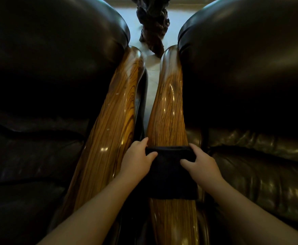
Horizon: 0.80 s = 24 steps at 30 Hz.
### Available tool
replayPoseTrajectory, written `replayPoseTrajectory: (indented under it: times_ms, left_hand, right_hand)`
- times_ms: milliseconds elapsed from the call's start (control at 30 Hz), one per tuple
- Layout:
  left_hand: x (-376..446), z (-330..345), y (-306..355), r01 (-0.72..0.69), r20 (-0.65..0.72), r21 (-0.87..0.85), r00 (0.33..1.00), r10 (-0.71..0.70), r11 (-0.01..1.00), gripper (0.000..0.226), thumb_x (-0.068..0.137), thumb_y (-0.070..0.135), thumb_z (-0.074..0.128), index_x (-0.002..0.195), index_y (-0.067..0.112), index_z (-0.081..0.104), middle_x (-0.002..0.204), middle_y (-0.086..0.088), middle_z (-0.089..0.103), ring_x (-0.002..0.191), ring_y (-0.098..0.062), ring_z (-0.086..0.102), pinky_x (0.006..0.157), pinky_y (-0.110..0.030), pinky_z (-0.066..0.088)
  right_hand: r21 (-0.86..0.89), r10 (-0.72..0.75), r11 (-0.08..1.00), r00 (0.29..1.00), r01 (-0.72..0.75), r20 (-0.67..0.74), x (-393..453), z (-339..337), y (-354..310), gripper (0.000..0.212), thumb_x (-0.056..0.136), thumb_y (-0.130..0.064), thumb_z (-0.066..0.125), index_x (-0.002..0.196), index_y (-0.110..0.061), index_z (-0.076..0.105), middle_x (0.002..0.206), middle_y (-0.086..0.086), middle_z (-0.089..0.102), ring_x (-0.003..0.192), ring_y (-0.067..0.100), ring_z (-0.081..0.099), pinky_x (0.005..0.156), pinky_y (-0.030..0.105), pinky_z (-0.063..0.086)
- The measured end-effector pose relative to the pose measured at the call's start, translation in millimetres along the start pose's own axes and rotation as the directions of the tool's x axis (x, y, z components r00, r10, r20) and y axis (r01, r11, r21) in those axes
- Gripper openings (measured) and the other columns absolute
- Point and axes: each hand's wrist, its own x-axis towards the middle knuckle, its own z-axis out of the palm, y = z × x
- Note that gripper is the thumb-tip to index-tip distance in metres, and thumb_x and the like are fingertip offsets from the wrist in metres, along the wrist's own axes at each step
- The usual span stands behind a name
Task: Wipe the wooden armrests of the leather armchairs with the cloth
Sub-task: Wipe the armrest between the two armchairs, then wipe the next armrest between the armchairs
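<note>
Both hands (169,160) grip soft dark cloth (169,174) draped over glossy, striped-grain rounded armrest (169,110).

Arms: 2 bare forearms reached forward from the lower edge, converging toward the middle.
Left hand (139,156): palm down, fingers curled over the left edge of the cloth (169,172), thumb on top.
Right hand (202,160): palm down, gripping the cloth's right edge.
</note>
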Motion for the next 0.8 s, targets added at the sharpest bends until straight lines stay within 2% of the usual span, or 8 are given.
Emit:
replayPoseTrajectory:
  times_ms: [67, 133, 300, 367, 433, 533, 633, 800]
  left_hand:
    - [-1.5, 0.0, 5.0, -0.031, -0.013, 0.067, 0.999, 0.032, 0.997, 0.058, 0.091, 0.030, 0.060, 0.143, 0.021, 0.036, 0.126, 0.001, 0.050, 0.111, -0.011, 0.051, 0.092, -0.026, 0.045]
    - [-3.7, -2.7, 11.3, -0.072, 0.016, 0.135, 0.997, 0.070, 0.988, 0.050, 0.092, 0.027, 0.058, 0.139, 0.020, 0.043, 0.118, 0.002, 0.050, 0.102, -0.008, 0.050, 0.085, -0.020, 0.041]
    - [-17.0, -27.3, 31.5, -0.125, 0.201, 0.272, 0.977, 0.070, 0.954, 0.030, 0.094, 0.017, 0.054, 0.123, 0.016, 0.056, 0.109, -0.001, 0.043, 0.088, -0.014, 0.052, 0.080, -0.028, 0.048]
    - [-25.8, -42.9, 39.8, -0.140, 0.244, 0.305, 0.968, 0.065, 0.942, 0.023, 0.092, 0.015, 0.055, 0.115, 0.016, 0.060, 0.109, -0.001, 0.042, 0.086, -0.015, 0.052, 0.080, -0.029, 0.050]
    - [-36.1, -60.3, 48.8, -0.163, 0.276, 0.321, 0.958, 0.073, 0.933, 0.024, 0.091, 0.014, 0.056, 0.114, 0.019, 0.058, 0.113, 0.001, 0.044, 0.091, -0.015, 0.052, 0.082, -0.029, 0.050]
    - [-58.3, -84.7, 66.7, -0.184, 0.287, 0.356, 0.955, 0.080, 0.916, 0.027, 0.090, 0.011, 0.056, 0.114, 0.023, 0.054, 0.109, 0.004, 0.051, 0.089, -0.013, 0.055, 0.078, -0.031, 0.053]
    - [-83.1, -109.9, 84.5, -0.215, 0.263, 0.389, 0.958, 0.115, 0.896, 0.028, 0.087, 0.010, 0.058, 0.107, 0.028, 0.050, 0.093, 0.007, 0.054, 0.078, -0.008, 0.056, 0.069, -0.029, 0.055]
    - [-119.9, -162.4, 101.0, -0.265, 0.273, 0.420, 0.949, 0.157, 0.868, 0.036, 0.086, 0.008, 0.060, 0.117, 0.025, 0.055, 0.107, 0.003, 0.059, 0.094, -0.013, 0.058, 0.084, -0.033, 0.053]
  right_hand:
    - [-0.096, -0.030, 0.995, 0.998, 0.025, -0.053, -2.5, -1.5, -6.4, 0.061, 0.089, -0.025, 0.066, 0.145, -0.022, 0.042, 0.122, 0.000, 0.059, 0.100, 0.014, 0.061, 0.081, 0.037, 0.059]
    - [-0.176, -0.085, 0.982, 0.994, 0.072, -0.066, -7.5, -6.8, -13.4, 0.048, 0.089, -0.022, 0.065, 0.135, -0.021, 0.051, 0.112, -0.003, 0.061, 0.093, 0.011, 0.061, 0.077, 0.034, 0.059]
    - [-0.322, -0.160, 0.932, 0.986, 0.165, 0.042, -27.7, -21.8, -36.4, 0.017, 0.091, -0.021, 0.062, 0.108, -0.020, 0.063, 0.097, -0.006, 0.057, 0.082, 0.008, 0.058, 0.074, 0.030, 0.057]
    - [-0.321, -0.168, 0.931, 0.984, 0.176, 0.052, -38.4, -28.9, -44.2, 0.012, 0.090, -0.022, 0.064, 0.101, -0.020, 0.064, 0.095, -0.007, 0.055, 0.080, 0.008, 0.057, 0.072, 0.028, 0.056]
    - [-0.317, -0.176, 0.930, 0.983, 0.184, 0.055, -51.2, -38.5, -52.2, 0.008, 0.088, -0.022, 0.067, 0.094, -0.022, 0.062, 0.095, -0.008, 0.054, 0.080, 0.008, 0.057, 0.070, 0.025, 0.056]
    - [-0.389, -0.208, 0.896, 0.976, 0.214, 0.058, -73.3, -51.9, -69.2, 0.017, 0.086, -0.022, 0.069, 0.082, -0.030, 0.055, 0.088, -0.010, 0.053, 0.073, 0.006, 0.056, 0.059, 0.019, 0.049]
    - [-0.434, -0.264, 0.866, 0.964, 0.249, 0.028, -96.8, -60.2, -92.3, 0.020, 0.085, -0.023, 0.069, 0.079, -0.033, 0.052, 0.083, -0.011, 0.053, 0.067, 0.005, 0.058, 0.054, 0.018, 0.048]
    - [-0.555, -0.345, 0.770, 0.937, 0.315, 0.052, -135.5, -71.1, -137.4, 0.009, 0.087, -0.026, 0.063, 0.093, -0.033, 0.063, 0.084, -0.014, 0.048, 0.070, 0.004, 0.051, 0.059, 0.016, 0.045]
